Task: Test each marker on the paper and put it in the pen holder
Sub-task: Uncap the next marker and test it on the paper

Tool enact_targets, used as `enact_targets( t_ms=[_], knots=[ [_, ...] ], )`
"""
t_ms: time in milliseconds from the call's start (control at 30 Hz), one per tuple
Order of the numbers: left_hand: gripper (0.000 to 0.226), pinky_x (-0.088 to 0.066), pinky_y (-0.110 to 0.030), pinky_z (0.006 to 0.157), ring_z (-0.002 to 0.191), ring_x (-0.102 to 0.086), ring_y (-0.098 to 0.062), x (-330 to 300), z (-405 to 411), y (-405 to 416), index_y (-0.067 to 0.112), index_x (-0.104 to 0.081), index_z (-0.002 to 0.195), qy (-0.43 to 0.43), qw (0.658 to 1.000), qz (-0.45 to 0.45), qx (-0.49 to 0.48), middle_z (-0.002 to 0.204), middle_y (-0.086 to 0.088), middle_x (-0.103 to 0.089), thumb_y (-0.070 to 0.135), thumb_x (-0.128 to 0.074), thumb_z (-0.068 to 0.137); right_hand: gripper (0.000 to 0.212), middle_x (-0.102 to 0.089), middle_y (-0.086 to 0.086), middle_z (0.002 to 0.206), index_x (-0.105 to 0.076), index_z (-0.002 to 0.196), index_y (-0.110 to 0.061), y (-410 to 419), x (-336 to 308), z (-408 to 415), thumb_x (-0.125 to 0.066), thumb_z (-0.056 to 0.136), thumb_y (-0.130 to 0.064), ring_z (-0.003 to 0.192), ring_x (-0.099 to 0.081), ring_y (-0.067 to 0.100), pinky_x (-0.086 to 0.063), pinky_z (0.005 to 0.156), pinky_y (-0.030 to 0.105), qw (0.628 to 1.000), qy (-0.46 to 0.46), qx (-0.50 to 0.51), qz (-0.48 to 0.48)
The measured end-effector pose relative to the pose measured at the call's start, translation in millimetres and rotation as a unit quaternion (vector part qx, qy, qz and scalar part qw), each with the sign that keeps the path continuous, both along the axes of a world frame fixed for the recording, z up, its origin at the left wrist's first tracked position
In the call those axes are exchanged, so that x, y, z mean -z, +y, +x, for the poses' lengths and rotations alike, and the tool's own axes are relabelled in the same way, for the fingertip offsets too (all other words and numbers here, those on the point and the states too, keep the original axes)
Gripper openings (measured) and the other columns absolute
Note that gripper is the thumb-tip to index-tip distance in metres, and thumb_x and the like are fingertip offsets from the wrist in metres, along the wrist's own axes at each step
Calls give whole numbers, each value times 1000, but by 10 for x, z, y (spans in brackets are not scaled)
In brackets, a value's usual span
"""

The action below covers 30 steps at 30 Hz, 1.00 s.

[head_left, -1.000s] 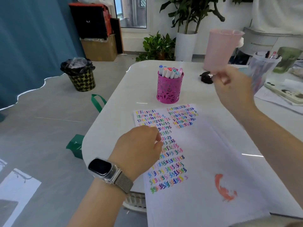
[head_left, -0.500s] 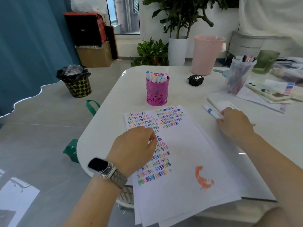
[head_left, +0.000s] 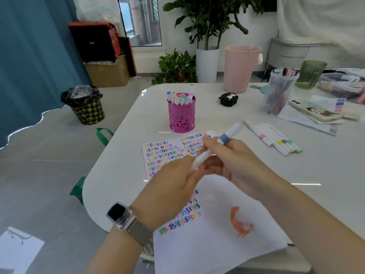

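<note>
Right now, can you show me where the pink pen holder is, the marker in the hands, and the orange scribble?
Pink pen holder (head_left: 182, 117), head view, middle of its cut-out wall.
Marker (head_left: 224, 138), head view, its blue band.
Orange scribble (head_left: 240, 222), head view, middle of the mark on the paper.

White glossy table; paper near edge, pink pen holder behind it. Loose markers right; black case beyond.

both hands meet mid-frame, left hand and right hand each closed in a grip.
</note>
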<state>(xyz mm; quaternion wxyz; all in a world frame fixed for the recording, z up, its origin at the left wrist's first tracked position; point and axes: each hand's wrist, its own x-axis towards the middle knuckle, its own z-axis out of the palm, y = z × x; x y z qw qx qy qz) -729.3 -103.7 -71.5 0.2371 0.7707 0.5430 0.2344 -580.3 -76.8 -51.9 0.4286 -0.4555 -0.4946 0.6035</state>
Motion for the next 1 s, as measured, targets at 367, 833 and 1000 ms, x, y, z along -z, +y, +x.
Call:
enact_targets(
  t_ms=[367,833,1000],
  knots=[
    [41,-43,-50,65,56,-39,-20,-244,358,-204,15,-35,63,-138,987,-86,9,58,-4,-43,35,-32,98,54,-20,-8,38,-29,50,-20,118,-95,-133,-49,96,-38,36,-19,8,-20,34,18,936,279,127,-173],
    [46,-30,-16,39,38,-33,-9,-421,386,-175,22,-30,53,-414,854,-314,-7,44,9,-22,31,-39,97,39,-25,-10,34,-26,60,-22,299,-224,-176,-35,95,-10,27,-18,4,-13,34,11,904,365,142,-172],
    [47,-31,-20,42,40,-35,-11,-340,341,-231,22,-36,51,-414,863,-286,-50,43,9,-27,33,-39,97,46,-28,-10,36,-31,53,-22,240,-200,-172,-47,96,-30,35,-20,5,-13,43,18,944,271,54,-179]
  ],
)
